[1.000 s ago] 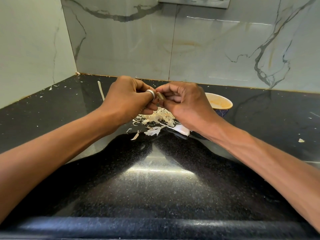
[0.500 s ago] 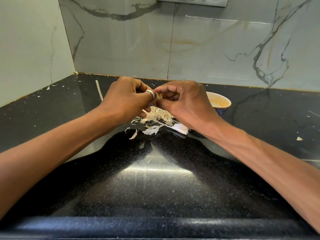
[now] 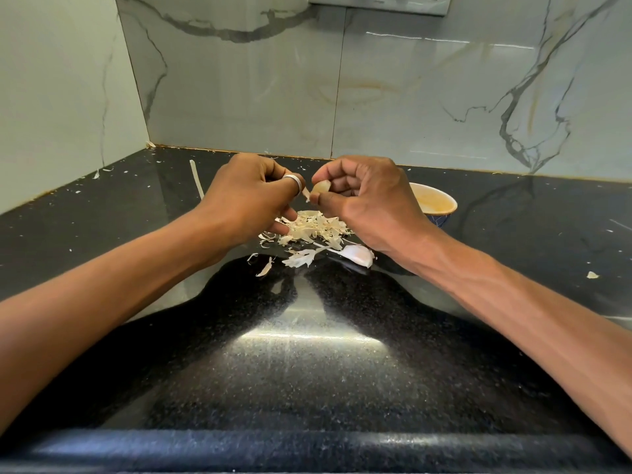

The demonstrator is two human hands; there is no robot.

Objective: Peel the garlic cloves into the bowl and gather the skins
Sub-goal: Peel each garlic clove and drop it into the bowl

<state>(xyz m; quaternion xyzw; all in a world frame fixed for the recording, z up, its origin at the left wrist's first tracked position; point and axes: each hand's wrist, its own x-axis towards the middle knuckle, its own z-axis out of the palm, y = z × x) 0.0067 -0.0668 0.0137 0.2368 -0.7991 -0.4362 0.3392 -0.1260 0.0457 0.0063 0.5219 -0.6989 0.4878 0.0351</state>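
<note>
Two bare hands are held up over a black counter point(image 3: 307, 371), a little apart from each other. The right hand point(image 3: 369, 200) has its fingers curled in. Its thumb and first finger pinch a garlic clove point(image 3: 321, 188), which looks pale and mostly bare. A thin bit of skin point(image 3: 306, 195) hangs off the clove at its 8 o'clock side, in the gap between the hands.

The left hand point(image 3: 246, 196) has its fingers curled too, and one finger wears a silver ring point(image 3: 295, 182). Its fingertips are right next to the bit of skin. I cannot tell if they are pinching it.

Under the hands, on the counter, is a pile of skins point(image 3: 314, 229). A bigger white piece point(image 3: 357, 255) lies at 4 o'clock from the pile, touching its edge. It may be a clove with its skin on, but I cannot tell.

The bowl point(image 3: 441, 219) sits at 2 o'clock from the pile, partly hidden behind the right hand. What is in it is too blurry to see.

A long pale strip point(image 3: 196, 177) lies at 10 o'clock from the pile. A small scrap point(image 3: 592, 275) lies far off at 3 o'clock. A marble wall point(image 3: 410, 97) stands at 12 o'clock.
</note>
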